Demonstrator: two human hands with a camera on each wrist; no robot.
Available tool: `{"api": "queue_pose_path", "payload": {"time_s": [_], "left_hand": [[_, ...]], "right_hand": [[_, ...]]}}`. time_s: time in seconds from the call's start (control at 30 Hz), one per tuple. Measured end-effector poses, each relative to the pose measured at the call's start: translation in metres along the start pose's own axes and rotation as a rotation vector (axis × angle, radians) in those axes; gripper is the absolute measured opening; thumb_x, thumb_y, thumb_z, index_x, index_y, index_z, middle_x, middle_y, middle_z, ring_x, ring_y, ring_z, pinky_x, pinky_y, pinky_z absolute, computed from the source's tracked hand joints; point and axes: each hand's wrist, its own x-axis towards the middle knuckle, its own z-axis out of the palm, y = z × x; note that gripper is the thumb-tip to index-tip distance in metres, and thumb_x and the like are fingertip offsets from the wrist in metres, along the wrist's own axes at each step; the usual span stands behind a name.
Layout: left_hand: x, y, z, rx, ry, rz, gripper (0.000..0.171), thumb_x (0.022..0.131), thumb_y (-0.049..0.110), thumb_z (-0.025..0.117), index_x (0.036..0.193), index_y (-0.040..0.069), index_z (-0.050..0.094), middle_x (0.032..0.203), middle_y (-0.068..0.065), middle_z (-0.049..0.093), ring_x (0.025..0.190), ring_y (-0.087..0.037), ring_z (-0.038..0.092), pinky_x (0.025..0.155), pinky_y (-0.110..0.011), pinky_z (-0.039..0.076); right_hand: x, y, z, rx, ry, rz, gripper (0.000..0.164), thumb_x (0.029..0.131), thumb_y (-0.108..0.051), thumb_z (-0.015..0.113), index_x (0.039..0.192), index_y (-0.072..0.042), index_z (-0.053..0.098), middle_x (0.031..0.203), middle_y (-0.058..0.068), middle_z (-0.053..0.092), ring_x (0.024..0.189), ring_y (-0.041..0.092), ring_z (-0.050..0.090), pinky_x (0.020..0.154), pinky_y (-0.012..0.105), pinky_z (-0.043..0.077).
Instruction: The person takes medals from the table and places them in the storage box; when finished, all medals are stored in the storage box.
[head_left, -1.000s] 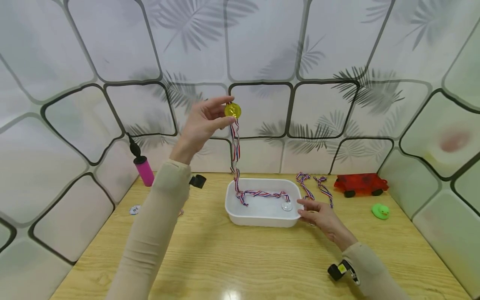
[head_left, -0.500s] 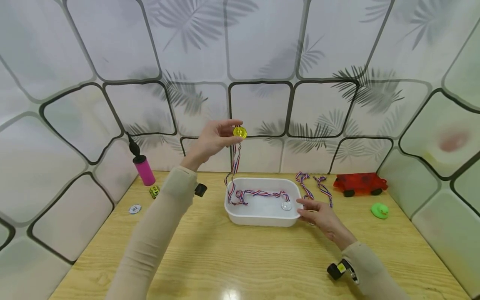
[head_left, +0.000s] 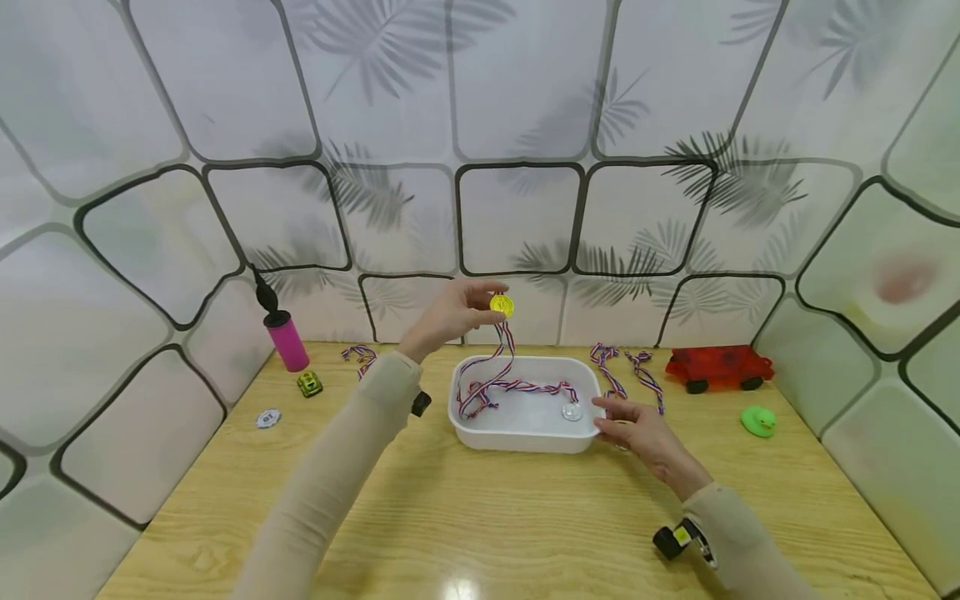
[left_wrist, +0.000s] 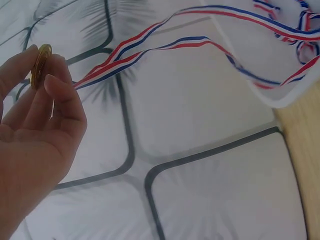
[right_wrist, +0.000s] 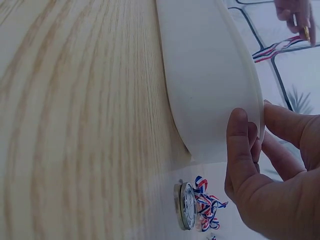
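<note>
My left hand [head_left: 453, 317] pinches a gold medal [head_left: 502, 307] between thumb and fingertips, above the white plastic tray [head_left: 525, 442]. Its red, white and blue ribbon [left_wrist: 175, 46] droops from the fingers into the tray. Inside the tray lies a silver medal [head_left: 572, 412], with a twisted striped ribbon [head_left: 528, 386] stretched to the left. At the tray's right end, my right hand [head_left: 651, 439] grips the rim. The right wrist view shows the thumb against the outer wall [right_wrist: 210, 80] and fingers over the edge.
Medals [right_wrist: 186, 205] with crumpled ribbons [head_left: 647, 379] lie right of the tray. Farther right are a red toy car [head_left: 718, 367] and green duck [head_left: 759, 421]. At left stand a pink pump [head_left: 287, 340], small yellow-green toy car [head_left: 309, 384], white chip [head_left: 267, 418] and another ribbon [head_left: 362, 357].
My left hand has come down and to the right with the gold medal, and more of its ribbon has settled in the tray. The right hand has stayed at the rim.
</note>
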Motion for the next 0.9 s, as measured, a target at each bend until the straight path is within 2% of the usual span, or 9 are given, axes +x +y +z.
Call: {"api": "queue_pose_path", "payload": {"time_s": [0.07,0.17,0.23,0.3,0.4,0.53,0.67,0.8,0.9], "left_hand": [[0.001,-0.006,0.006,0.0,-0.014,0.003,0.046,0.089,0.016,0.073,0.133,0.017,0.061,0.107,-0.006,0.07,0.087,-0.016,0.061,0.065,-0.024,0.05],[0.002,-0.013,0.016,0.002,-0.046,0.007,0.045,0.089,0.014,0.073,0.132,0.015,0.061,0.105,-0.007,0.07,0.084,-0.016,0.06,0.066,-0.033,0.053],[0.003,-0.017,0.023,0.0,-0.071,0.007,0.045,0.089,0.013,0.072,0.132,0.013,0.061,0.104,-0.008,0.071,0.085,-0.015,0.061,0.071,-0.036,0.055],[0.004,-0.021,0.031,-0.008,-0.095,-0.004,0.045,0.09,0.011,0.071,0.133,0.012,0.06,0.103,-0.008,0.071,0.083,-0.014,0.061,0.07,-0.035,0.055],[0.004,-0.027,0.043,-0.019,-0.121,-0.031,0.045,0.091,0.008,0.068,0.135,0.01,0.058,0.103,-0.009,0.071,0.08,-0.014,0.06,0.065,-0.026,0.052],[0.005,-0.035,0.059,-0.028,-0.117,-0.085,0.044,0.092,0.006,0.067,0.134,0.01,0.059,0.102,-0.009,0.07,0.078,-0.015,0.059,0.065,-0.026,0.054],[0.007,-0.043,0.076,-0.011,-0.094,-0.134,0.04,0.094,0.006,0.064,0.133,0.011,0.06,0.107,-0.011,0.069,0.082,-0.018,0.062,0.073,-0.036,0.058],[0.007,-0.048,0.091,-0.013,-0.091,-0.145,0.039,0.094,0.001,0.06,0.132,0.009,0.061,0.113,-0.015,0.066,0.088,-0.022,0.062,0.077,-0.04,0.058],[0.008,-0.054,0.102,0.0,-0.095,-0.142,0.039,0.094,0.0,0.059,0.131,0.009,0.062,0.111,-0.016,0.066,0.087,-0.022,0.059,0.07,-0.031,0.056]], "right_hand": [[0.0,0.0,0.0,0.002,0.005,0.002,0.051,0.095,-0.009,0.064,0.143,-0.001,0.048,0.108,0.006,0.046,0.091,0.01,0.059,0.087,0.028,0.058],[0.0,0.0,0.0,0.006,0.005,-0.001,0.051,0.095,-0.009,0.063,0.143,-0.001,0.047,0.108,0.006,0.046,0.091,0.01,0.059,0.088,0.028,0.058],[0.0,0.0,0.0,0.011,0.006,-0.003,0.052,0.095,-0.009,0.063,0.144,-0.001,0.047,0.108,0.006,0.046,0.091,0.01,0.059,0.088,0.029,0.058],[0.0,0.0,0.0,0.017,0.006,-0.001,0.052,0.095,-0.009,0.063,0.144,-0.002,0.047,0.108,0.005,0.047,0.091,0.011,0.059,0.089,0.029,0.058],[0.0,0.001,0.0,0.015,0.003,0.001,0.052,0.095,-0.009,0.064,0.144,-0.002,0.047,0.108,0.006,0.047,0.092,0.011,0.058,0.089,0.029,0.058],[0.0,0.002,0.001,0.019,0.004,-0.001,0.052,0.095,-0.009,0.063,0.144,-0.001,0.047,0.109,0.006,0.047,0.093,0.011,0.058,0.088,0.029,0.058],[0.0,0.002,0.0,0.032,0.006,-0.008,0.052,0.095,-0.008,0.063,0.144,0.0,0.046,0.108,0.005,0.047,0.092,0.01,0.058,0.088,0.029,0.058],[-0.001,0.002,0.001,0.034,0.005,-0.008,0.052,0.095,-0.008,0.063,0.144,0.0,0.046,0.107,0.005,0.047,0.091,0.01,0.058,0.087,0.028,0.058],[0.0,0.002,0.001,0.03,0.008,0.001,0.052,0.095,-0.008,0.063,0.143,0.0,0.047,0.107,0.005,0.047,0.091,0.011,0.058,0.087,0.028,0.058]]}}
